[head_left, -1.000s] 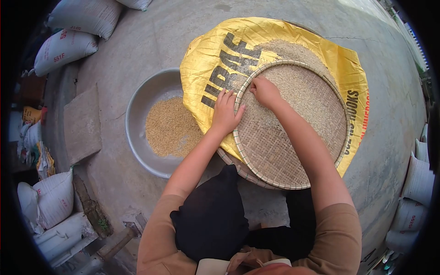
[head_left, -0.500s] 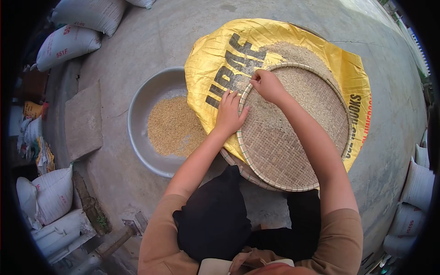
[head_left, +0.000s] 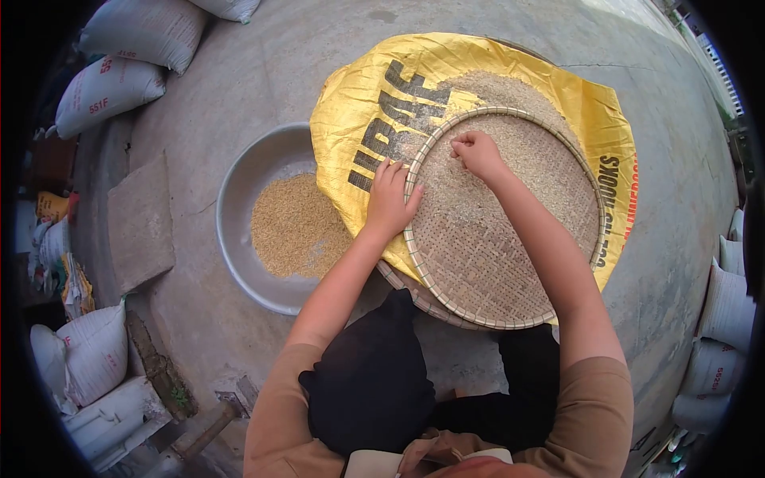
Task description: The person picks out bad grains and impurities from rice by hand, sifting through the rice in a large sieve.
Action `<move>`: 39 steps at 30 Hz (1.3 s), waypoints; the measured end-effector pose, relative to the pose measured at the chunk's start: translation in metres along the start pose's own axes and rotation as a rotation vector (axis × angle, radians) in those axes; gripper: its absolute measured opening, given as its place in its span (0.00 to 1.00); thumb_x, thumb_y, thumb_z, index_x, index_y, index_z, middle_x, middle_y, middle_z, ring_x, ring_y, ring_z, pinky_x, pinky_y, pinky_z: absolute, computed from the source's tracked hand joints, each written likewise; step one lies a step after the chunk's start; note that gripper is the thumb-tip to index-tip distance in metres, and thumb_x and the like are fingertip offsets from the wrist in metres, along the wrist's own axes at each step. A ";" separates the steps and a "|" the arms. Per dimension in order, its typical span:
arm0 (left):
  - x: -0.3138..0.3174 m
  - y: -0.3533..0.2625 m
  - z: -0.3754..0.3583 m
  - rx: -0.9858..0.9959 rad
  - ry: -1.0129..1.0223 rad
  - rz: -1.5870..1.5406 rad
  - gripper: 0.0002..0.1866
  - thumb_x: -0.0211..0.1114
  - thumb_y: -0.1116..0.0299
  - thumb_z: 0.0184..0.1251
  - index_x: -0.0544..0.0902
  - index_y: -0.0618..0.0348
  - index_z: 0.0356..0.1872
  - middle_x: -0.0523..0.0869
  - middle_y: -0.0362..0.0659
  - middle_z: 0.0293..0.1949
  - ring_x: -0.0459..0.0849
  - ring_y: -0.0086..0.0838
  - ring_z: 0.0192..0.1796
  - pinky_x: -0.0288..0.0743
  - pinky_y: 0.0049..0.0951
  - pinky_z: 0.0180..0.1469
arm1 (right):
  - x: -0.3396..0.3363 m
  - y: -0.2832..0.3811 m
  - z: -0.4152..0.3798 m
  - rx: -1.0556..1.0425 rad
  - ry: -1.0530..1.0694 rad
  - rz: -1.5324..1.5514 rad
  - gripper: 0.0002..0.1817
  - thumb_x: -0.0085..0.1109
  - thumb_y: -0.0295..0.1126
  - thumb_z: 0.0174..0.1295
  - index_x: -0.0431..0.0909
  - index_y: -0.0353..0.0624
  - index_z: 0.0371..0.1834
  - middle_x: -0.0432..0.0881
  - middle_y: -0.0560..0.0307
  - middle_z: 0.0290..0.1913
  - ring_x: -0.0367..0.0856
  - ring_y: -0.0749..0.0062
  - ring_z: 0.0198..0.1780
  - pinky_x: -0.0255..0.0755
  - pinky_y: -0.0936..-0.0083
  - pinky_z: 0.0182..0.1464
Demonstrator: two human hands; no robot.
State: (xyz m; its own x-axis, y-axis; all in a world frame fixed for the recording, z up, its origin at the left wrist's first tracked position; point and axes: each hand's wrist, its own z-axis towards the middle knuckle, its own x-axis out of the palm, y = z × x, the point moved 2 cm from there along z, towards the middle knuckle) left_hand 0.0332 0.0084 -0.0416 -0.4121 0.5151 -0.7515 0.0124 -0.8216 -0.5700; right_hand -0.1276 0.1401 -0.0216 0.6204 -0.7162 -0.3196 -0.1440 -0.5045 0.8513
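Note:
A round woven tray (head_left: 494, 271) with a bound rim lies on a yellow sack (head_left: 351, 119), and pale grain (head_left: 530, 159) is spread over its upper part. My left hand (head_left: 390, 199) rests at the tray's left rim, thumb over the rim and fingers spread on the sack side. Over the grain near the upper left of the tray is my right hand (head_left: 478, 155), its fingers pinched together. Whatever is between those fingertips is too small to make out. More husky grain (head_left: 510, 86) lies on the sack beyond the tray.
Left of the sack stands a metal basin (head_left: 239, 263) holding golden grain (head_left: 291, 227). White filled sacks (head_left: 107, 95) lie at the upper left, others (head_left: 727, 307) along the right edge. A flat concrete slab (head_left: 141, 223) is left of the basin. Another woven tray's edge (head_left: 398, 279) shows underneath.
My right hand has moved from the tray's upper left rim inward over the grain, still pinched. My left hand stays at the rim. The whole view has shifted slightly.

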 end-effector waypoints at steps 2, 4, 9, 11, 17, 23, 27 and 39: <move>0.000 0.000 -0.001 -0.011 -0.004 -0.018 0.22 0.62 0.61 0.59 0.76 0.71 0.46 0.74 0.58 0.54 0.63 0.54 0.64 0.59 0.46 0.64 | -0.011 -0.012 -0.005 -0.188 -0.204 -0.299 0.08 0.58 0.30 0.57 0.81 0.38 0.36 0.83 0.52 0.33 0.80 0.68 0.32 0.74 0.73 0.36; 0.000 0.001 -0.001 -0.009 -0.022 0.003 0.21 0.63 0.63 0.58 0.76 0.69 0.47 0.75 0.56 0.54 0.64 0.52 0.64 0.60 0.45 0.64 | -0.014 -0.016 -0.011 -0.208 -0.156 -0.358 0.08 0.60 0.30 0.56 0.81 0.39 0.36 0.82 0.52 0.34 0.80 0.66 0.35 0.74 0.71 0.39; -0.001 -0.001 -0.001 -0.009 -0.022 0.006 0.20 0.63 0.63 0.58 0.77 0.69 0.47 0.75 0.55 0.54 0.64 0.52 0.64 0.59 0.45 0.65 | -0.003 -0.021 -0.016 -0.279 -0.040 -0.503 0.08 0.64 0.31 0.52 0.81 0.41 0.34 0.81 0.52 0.36 0.80 0.62 0.38 0.74 0.69 0.42; -0.001 -0.001 -0.001 -0.012 -0.019 0.006 0.20 0.63 0.64 0.58 0.77 0.69 0.47 0.75 0.55 0.54 0.64 0.52 0.64 0.59 0.45 0.65 | 0.000 -0.020 -0.019 -0.232 -0.055 -0.493 0.09 0.65 0.33 0.52 0.81 0.42 0.33 0.80 0.51 0.37 0.80 0.61 0.39 0.74 0.68 0.43; 0.000 0.000 -0.001 -0.001 -0.020 0.003 0.20 0.63 0.64 0.58 0.77 0.68 0.47 0.75 0.56 0.54 0.64 0.53 0.64 0.59 0.45 0.64 | 0.009 -0.017 -0.023 -0.306 -0.158 -0.632 0.10 0.65 0.34 0.51 0.81 0.39 0.33 0.81 0.50 0.33 0.80 0.61 0.36 0.73 0.70 0.41; -0.002 -0.001 -0.001 -0.010 -0.014 -0.009 0.20 0.62 0.63 0.58 0.77 0.70 0.46 0.74 0.58 0.54 0.63 0.53 0.64 0.59 0.45 0.65 | 0.002 -0.017 -0.020 -0.219 -0.074 -0.590 0.08 0.60 0.35 0.56 0.82 0.43 0.34 0.80 0.51 0.40 0.79 0.58 0.43 0.73 0.65 0.46; -0.002 -0.002 -0.001 -0.016 -0.012 -0.007 0.20 0.62 0.63 0.59 0.76 0.70 0.47 0.74 0.57 0.54 0.63 0.53 0.64 0.58 0.45 0.65 | -0.013 -0.013 -0.018 -0.168 -0.045 -0.518 0.09 0.59 0.35 0.56 0.83 0.43 0.34 0.79 0.51 0.40 0.79 0.58 0.42 0.73 0.65 0.45; -0.001 -0.001 -0.003 0.004 -0.013 -0.010 0.20 0.63 0.64 0.58 0.76 0.68 0.47 0.75 0.56 0.54 0.64 0.53 0.63 0.59 0.45 0.64 | 0.017 0.073 -0.048 -0.493 0.193 -0.060 0.12 0.67 0.31 0.49 0.81 0.40 0.36 0.78 0.56 0.40 0.75 0.78 0.34 0.72 0.78 0.39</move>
State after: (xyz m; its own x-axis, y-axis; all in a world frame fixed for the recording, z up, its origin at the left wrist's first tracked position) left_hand 0.0362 0.0091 -0.0414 -0.4244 0.5204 -0.7410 0.0047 -0.8170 -0.5766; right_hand -0.0905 0.1144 0.0555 0.7534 -0.5682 -0.3311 0.2468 -0.2224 0.9432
